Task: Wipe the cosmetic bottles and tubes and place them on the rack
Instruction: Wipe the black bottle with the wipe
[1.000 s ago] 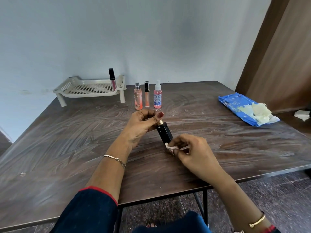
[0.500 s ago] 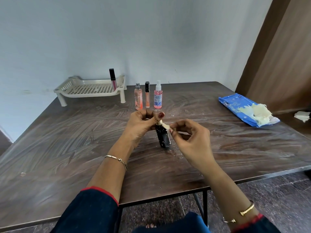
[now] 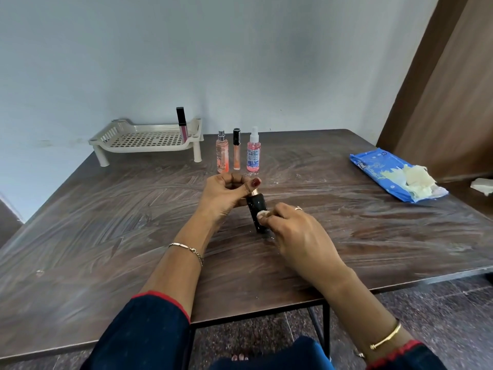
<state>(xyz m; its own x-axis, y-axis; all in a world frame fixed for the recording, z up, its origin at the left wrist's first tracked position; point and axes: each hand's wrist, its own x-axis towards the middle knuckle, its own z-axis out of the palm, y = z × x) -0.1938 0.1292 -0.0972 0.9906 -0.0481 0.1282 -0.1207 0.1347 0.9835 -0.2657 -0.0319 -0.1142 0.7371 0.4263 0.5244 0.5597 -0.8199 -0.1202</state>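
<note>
As L hand (image 3: pixel 226 194) grips bottle (image 3: pixel 255 205), R (image 3: pixel 301 236): wipe (image 3: pixel 262 214)

No wording is coming through legibly anywhere in the frame. At twelve o'clock on the table (image 3: pixel 106 236), the pink spray bottle (image 3: pixel 253 153) is carrying a blue label with pale print, too small to read. At two o'clock, the blue wipes pack (image 3: pixel 373 169) is showing white lettering and small marks near its left end, all too blurred to read. No brand or number is standing out.
</note>
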